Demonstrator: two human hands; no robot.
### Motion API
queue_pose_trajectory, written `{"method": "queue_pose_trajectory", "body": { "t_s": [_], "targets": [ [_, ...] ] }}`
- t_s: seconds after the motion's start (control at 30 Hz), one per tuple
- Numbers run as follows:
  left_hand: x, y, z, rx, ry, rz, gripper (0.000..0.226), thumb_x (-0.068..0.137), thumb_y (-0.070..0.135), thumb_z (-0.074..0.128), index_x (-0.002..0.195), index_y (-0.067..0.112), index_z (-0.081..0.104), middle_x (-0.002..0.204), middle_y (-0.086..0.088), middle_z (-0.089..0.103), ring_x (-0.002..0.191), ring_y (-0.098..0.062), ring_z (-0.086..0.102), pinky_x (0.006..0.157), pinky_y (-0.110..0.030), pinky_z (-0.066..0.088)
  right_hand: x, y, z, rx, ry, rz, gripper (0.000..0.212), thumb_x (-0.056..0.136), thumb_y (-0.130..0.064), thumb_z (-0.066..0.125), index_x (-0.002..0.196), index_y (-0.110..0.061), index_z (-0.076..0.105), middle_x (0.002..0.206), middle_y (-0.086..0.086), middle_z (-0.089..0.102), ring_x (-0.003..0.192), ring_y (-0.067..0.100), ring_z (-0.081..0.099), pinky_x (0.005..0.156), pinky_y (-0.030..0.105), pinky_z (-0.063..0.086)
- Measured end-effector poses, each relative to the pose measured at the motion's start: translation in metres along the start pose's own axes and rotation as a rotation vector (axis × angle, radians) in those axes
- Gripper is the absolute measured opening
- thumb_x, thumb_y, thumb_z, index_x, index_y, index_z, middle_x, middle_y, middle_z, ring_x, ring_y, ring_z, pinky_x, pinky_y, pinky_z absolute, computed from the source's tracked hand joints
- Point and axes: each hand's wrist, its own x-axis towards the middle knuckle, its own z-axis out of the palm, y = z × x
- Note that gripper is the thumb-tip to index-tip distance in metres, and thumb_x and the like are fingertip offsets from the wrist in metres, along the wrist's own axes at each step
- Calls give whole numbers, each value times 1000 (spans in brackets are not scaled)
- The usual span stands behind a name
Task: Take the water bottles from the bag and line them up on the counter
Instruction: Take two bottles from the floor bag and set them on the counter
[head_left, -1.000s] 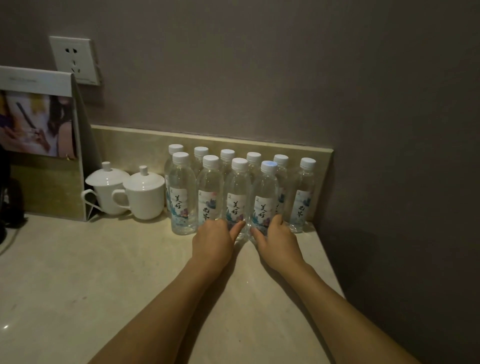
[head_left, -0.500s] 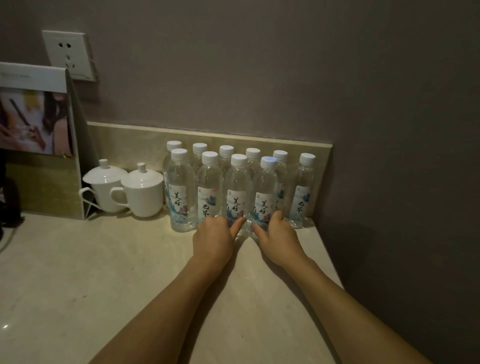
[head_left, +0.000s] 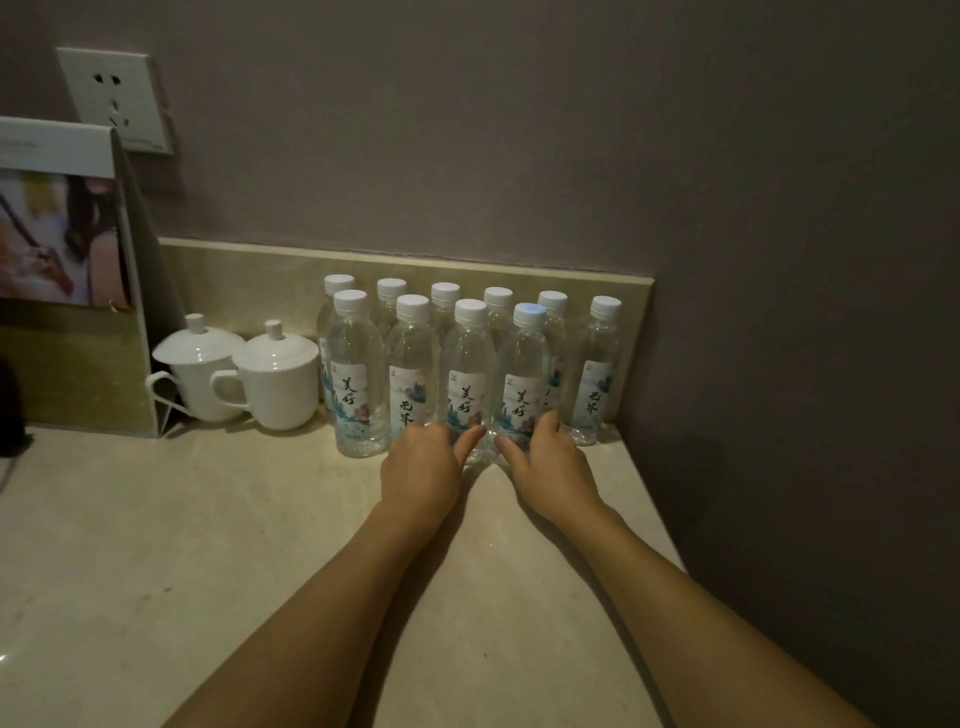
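Several clear water bottles with white caps stand in two rows against the low stone backsplash. The front row runs from the leftmost bottle (head_left: 356, 384) to the fourth bottle (head_left: 523, 374). One back-row bottle (head_left: 597, 369) stands alone at the right end. My left hand (head_left: 423, 467) rests at the base of the second front bottle (head_left: 410, 374), its thumb across the foot of the third bottle (head_left: 467, 379). My right hand (head_left: 550, 462) wraps the base of the fourth bottle, thumb on its left and fingers on its right. No bag is in view.
Two white lidded cups (head_left: 278, 374) stand left of the bottles. A standing photo card (head_left: 67, 234) is at far left, with a wall socket (head_left: 117, 98) above it. The wall (head_left: 779, 312) closes the right side. The beige counter (head_left: 208, 545) ends close beside my right hand.
My hands and the bottles have hardly moved. Both hands stay at the bases of the front-row bottles.
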Motion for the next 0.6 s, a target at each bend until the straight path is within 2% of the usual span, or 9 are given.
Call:
{"method": "queue_pose_trajectory", "body": {
  "t_s": [0.2, 0.37, 0.43, 0.5, 0.6],
  "targets": [
    [-1, 5, -4, 19, -26, -30, 56, 93, 61, 43, 86, 14, 73, 76, -5, 68, 71, -21, 65, 68, -38, 58, -1, -6, -2, -14, -19, 40, 51, 95, -44, 50, 127, -7, 38, 128, 14, 53, 113, 32, 56, 85, 37, 48],
    [-4, 5, -7, -7, -48, -64, 63, 89, 69, 40, 89, 16, 73, 77, -5, 68, 72, -22, 65, 68, -38, 58, -3, -11, -3, -19, -18, 84, 56, 94, -45, 51, 130, -4, 39, 132, 15, 48, 118, 32, 52, 89, 37, 46],
    [-5, 5, -10, -11, -55, -68, 65, 89, 69, 41, 83, 12, 71, 72, -6, 65, 70, -23, 64, 65, -35, 56, -5, -13, -2, -25, 20, 100, 58, 93, -45, 53, 132, -4, 39, 133, 15, 45, 118, 31, 51, 90, 38, 46],
    [-6, 4, -13, -12, -67, -60, 64, 91, 66, 44, 74, 8, 66, 67, -6, 58, 67, -24, 60, 60, -32, 47, -7, -15, -2, -29, 41, 111, 60, 91, -45, 55, 132, -4, 40, 133, 15, 45, 117, 32, 51, 89, 38, 46],
    [-7, 7, -19, -26, -87, -48, 57, 93, 61, 46, 67, 12, 60, 61, -3, 53, 61, -22, 56, 56, -29, 40, -11, -17, -7, -15, 43, 118, 60, 90, -44, 57, 131, -4, 41, 132, 15, 46, 117, 32, 52, 89, 39, 46]
  ]
}}
